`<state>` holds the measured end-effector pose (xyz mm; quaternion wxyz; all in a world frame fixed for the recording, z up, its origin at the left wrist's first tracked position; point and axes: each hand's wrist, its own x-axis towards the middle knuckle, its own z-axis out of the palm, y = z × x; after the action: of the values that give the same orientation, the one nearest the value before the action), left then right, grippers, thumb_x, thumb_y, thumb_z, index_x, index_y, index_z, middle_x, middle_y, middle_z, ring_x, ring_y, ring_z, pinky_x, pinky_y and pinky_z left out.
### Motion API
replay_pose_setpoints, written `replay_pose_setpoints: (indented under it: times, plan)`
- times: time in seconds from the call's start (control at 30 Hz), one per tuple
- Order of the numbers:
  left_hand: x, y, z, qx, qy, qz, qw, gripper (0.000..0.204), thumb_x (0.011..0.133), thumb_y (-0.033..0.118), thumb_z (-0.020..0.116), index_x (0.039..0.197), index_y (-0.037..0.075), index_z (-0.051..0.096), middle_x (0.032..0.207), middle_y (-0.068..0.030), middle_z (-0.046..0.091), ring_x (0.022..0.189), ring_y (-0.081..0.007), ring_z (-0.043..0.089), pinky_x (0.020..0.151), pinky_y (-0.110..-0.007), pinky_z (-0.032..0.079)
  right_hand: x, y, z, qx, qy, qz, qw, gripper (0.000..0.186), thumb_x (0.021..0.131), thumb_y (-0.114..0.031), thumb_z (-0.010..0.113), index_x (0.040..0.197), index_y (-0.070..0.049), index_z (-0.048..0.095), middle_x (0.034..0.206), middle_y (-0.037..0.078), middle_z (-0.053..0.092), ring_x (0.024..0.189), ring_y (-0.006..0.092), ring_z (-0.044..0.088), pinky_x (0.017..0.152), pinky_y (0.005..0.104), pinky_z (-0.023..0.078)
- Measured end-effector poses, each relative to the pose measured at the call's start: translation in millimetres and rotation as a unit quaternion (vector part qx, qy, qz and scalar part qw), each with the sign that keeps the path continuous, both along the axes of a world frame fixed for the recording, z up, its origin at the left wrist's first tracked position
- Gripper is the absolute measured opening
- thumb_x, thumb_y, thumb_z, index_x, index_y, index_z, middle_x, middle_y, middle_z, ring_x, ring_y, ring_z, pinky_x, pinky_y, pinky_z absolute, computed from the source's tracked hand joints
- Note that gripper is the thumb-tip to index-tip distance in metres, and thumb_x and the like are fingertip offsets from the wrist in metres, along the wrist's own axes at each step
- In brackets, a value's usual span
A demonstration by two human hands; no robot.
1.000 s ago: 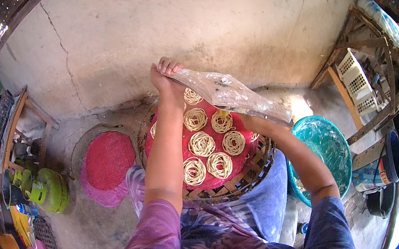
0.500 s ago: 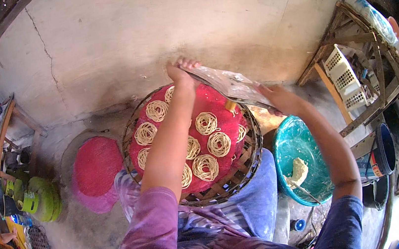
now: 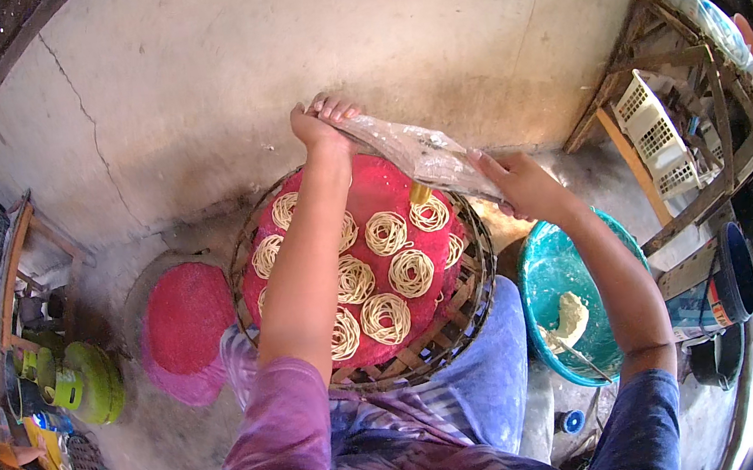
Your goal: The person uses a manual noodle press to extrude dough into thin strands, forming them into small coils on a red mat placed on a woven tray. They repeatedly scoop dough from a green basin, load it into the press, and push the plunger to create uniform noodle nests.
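Note:
My left hand (image 3: 325, 121) and my right hand (image 3: 525, 184) are closed round opposite ends of a pale, dough-smeared wooden noodle press (image 3: 418, 152), held slanting above the far side of a basket. A short brass-coloured tube (image 3: 419, 194) sticks out below the press. Close under it lies a coil of pale noodle strands (image 3: 429, 213); whether strands still link it to the tube I cannot tell. Several more noodle coils (image 3: 411, 273) rest on a red mesh cloth (image 3: 406, 325) over the round woven basket (image 3: 484, 306) at my lap. My left forearm hides part of them.
A teal basin (image 3: 541, 346) with a dough lump (image 3: 571, 319) and a stick stands right of the basket. Left lie red mesh rounds (image 3: 184, 315), near a green gas cylinder (image 3: 94, 382). A wooden rack (image 3: 642, 174) stands right; a plastered wall (image 3: 305, 37) rises behind.
Below the tube, the few loose strands have become a round coil. Both hands and the press have shifted slightly left, and the view has shifted a little too.

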<state>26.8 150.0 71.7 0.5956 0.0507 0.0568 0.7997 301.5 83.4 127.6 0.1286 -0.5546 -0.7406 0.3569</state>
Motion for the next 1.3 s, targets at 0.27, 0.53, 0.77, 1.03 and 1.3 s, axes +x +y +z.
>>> replay_pose_setpoints:
  times: [0.27, 0.53, 0.77, 1.03, 1.3]
  plan:
    - [34.9, 6.2, -29.7, -0.091, -0.015, -0.013, 0.996, 0.029, 0.082, 0.028, 0.031, 0.054, 0.018, 0.032, 0.044, 0.0059, 0.028, 0.038, -0.0108, 0.027, 0.041, -0.028, 0.028, 23.6, -11.5, -9.3, 0.016, -0.07, -0.057, 0.996, 0.073, 0.09, -0.065, 0.043, 0.085, 0.003, 0.068, 0.055, 0.009, 0.056, 0.049, 0.0186, 0.057, 0.05, 0.0323, 0.047]
    - [18.3, 14.9, -48.7, 0.097, -0.032, -0.079, 0.992, 0.03, 0.084, 0.024, 0.032, 0.054, 0.019, 0.036, 0.043, 0.0071, 0.032, 0.036, -0.0077, 0.033, 0.042, -0.025, 0.033, 50.3, 13.3, -46.7, -0.388, 0.378, 0.021, 0.84, 0.101, 0.078, -0.085, 0.022, 0.128, -0.001, 0.049, 0.08, 0.021, 0.065, 0.055, 0.0255, 0.065, 0.054, 0.0361, 0.057]
    - [13.9, 18.6, -61.3, 0.108, -0.149, -0.106, 0.977, 0.032, 0.084, 0.029, 0.031, 0.054, 0.02, 0.034, 0.043, 0.0069, 0.031, 0.036, -0.0089, 0.027, 0.04, -0.025, 0.029, 25.5, 36.4, -135.3, -0.494, 0.553, 0.114, 0.661, 0.091, 0.082, -0.081, 0.026, 0.129, -0.006, 0.048, 0.081, 0.019, 0.065, 0.052, 0.0249, 0.062, 0.052, 0.0345, 0.052]
    - [8.7, 3.9, -29.7, 0.078, -0.058, 0.018, 0.995, 0.032, 0.084, 0.027, 0.031, 0.053, 0.02, 0.034, 0.043, 0.0072, 0.031, 0.036, -0.0082, 0.026, 0.039, -0.025, 0.029, 19.3, 37.8, -125.4, -0.418, 0.393, 0.091, 0.814, 0.067, 0.094, -0.058, 0.023, 0.128, -0.006, 0.048, 0.076, 0.015, 0.061, 0.051, 0.0207, 0.058, 0.048, 0.0312, 0.049]
    - [-49.6, -97.9, 65.7, 0.339, 0.107, -0.062, 0.933, 0.04, 0.092, 0.033, 0.036, 0.055, 0.02, 0.035, 0.042, 0.0075, 0.037, 0.032, -0.005, 0.033, 0.037, -0.024, 0.035, -7.3, 16.3, -115.8, 0.223, -0.236, 0.165, 0.931, 0.059, 0.086, -0.016, 0.048, 0.143, -0.014, 0.035, 0.112, 0.019, 0.055, 0.1, 0.0352, 0.061, 0.086, 0.0437, 0.051]
